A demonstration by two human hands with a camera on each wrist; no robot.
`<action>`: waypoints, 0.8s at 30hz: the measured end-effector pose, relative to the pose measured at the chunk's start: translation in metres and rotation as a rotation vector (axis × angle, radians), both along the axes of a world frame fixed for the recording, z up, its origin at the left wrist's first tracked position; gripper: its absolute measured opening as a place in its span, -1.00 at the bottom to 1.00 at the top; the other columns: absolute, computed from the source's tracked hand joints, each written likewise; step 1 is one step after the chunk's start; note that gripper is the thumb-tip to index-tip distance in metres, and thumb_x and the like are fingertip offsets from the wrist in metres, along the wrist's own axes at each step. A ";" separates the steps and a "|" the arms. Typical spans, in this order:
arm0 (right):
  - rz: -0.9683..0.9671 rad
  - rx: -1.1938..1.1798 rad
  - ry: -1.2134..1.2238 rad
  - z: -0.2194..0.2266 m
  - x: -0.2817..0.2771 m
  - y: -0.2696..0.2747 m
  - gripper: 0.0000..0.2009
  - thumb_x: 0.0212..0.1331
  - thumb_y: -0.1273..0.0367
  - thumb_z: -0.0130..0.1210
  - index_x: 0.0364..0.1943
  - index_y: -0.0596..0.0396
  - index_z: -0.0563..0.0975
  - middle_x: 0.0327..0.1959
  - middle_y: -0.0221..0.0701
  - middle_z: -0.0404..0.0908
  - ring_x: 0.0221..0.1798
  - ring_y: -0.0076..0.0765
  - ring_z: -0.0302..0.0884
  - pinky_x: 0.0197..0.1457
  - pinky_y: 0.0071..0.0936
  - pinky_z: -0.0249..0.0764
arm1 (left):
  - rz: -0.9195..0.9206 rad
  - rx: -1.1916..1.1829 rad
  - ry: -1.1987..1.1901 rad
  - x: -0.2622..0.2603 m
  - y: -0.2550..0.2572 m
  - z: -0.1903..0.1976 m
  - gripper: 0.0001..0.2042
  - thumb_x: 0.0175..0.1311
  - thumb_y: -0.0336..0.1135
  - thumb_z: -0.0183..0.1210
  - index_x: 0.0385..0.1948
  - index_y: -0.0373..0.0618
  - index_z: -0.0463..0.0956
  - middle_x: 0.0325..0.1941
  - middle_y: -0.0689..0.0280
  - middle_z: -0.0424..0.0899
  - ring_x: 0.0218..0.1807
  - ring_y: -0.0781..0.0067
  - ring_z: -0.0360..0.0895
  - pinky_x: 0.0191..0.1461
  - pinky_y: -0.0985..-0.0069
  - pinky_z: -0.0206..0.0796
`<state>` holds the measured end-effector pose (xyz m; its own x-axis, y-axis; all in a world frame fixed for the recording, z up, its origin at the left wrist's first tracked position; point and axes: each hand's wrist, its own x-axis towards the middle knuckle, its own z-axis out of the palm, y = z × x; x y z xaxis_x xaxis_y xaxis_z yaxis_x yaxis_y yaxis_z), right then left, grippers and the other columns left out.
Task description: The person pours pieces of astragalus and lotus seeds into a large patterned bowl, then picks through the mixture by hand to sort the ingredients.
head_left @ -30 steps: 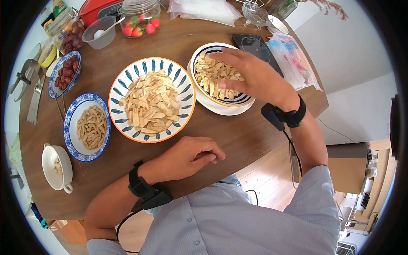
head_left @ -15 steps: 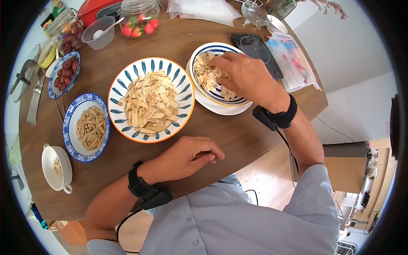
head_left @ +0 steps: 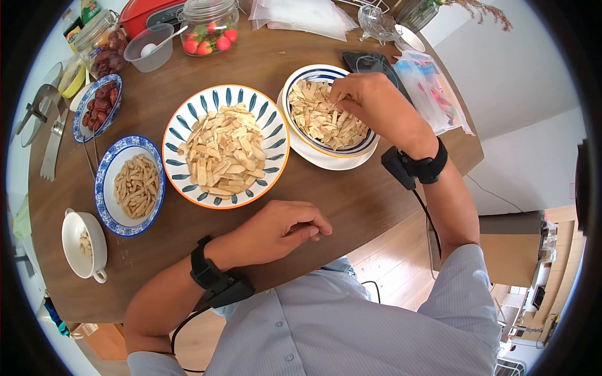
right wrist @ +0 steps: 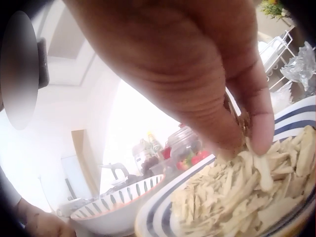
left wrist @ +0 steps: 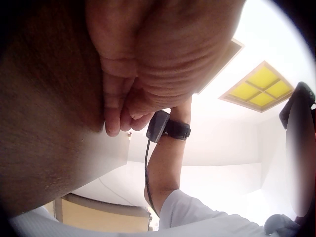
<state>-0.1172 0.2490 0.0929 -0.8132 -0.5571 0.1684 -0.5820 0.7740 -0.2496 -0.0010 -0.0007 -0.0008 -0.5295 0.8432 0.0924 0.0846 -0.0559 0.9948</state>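
Note:
My right hand [head_left: 376,108] is over the right side of a blue-striped bowl [head_left: 295,78] heaped with pale dried root slices [right wrist: 237,190]. In the right wrist view its thumb and fingers pinch a few of these slices, fingertips right at the heap. The striped bowl stands on a white plate [head_left: 326,161]. Beside it, a larger orange-rimmed bowl [head_left: 274,169] holds longer, thicker slices [head_left: 222,150]. My left hand [head_left: 269,232] rests on the table near the front edge, fingers loosely curled and holding nothing.
To the left are a blue-patterned bowl [head_left: 113,216] of short pale root pieces, a small white handled bowl [head_left: 75,254] and a dish of red dates [head_left: 100,106]. A strawberry jar [head_left: 209,31] stands behind. A black scale [head_left: 370,62] and plastic bag [head_left: 433,94] lie at right.
My right hand was spread over the striped bowl, then dipped its fingers into the slices. Now its fingers are drawn together, slightly farther right. The left hand has stayed in place.

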 end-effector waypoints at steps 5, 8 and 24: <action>-0.045 -0.115 -0.116 0.005 -0.005 0.008 -0.92 0.13 0.55 0.27 -0.29 0.15 0.69 -0.41 -0.14 0.72 -0.32 -0.06 0.73 -0.18 -0.29 0.59 | 0.006 0.005 0.000 0.000 0.000 0.002 -0.72 0.33 -0.69 0.07 -0.02 -0.25 0.65 -0.01 0.19 0.73 -0.06 0.41 0.69 0.08 0.48 0.53; -0.137 -0.114 -0.185 0.017 -0.006 0.006 -0.90 0.15 0.53 0.29 -0.25 0.17 0.70 -0.40 -0.18 0.73 -0.33 -0.13 0.74 -0.17 -0.32 0.60 | 0.032 0.038 0.004 0.002 0.001 0.001 -0.73 0.29 -0.70 0.05 -0.06 -0.27 0.63 -0.10 0.20 0.72 -0.12 0.40 0.67 0.02 0.47 0.52; 0.281 -0.185 0.062 0.006 0.007 -0.099 -0.81 0.27 0.52 0.24 -0.06 0.16 0.65 -0.31 -0.20 0.76 -0.26 -0.18 0.78 -0.18 -0.33 0.65 | 0.067 0.049 0.043 0.004 0.001 0.001 -0.80 0.30 -0.64 0.07 -0.11 -0.28 0.62 -0.22 0.17 0.70 -0.17 0.28 0.66 -0.01 0.39 0.50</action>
<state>-0.1103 0.1496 0.0989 -0.6168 -0.7136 0.3322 -0.7849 0.5258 -0.3278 0.0028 -0.0001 0.0001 -0.5794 0.7998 0.1567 0.1319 -0.0977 0.9864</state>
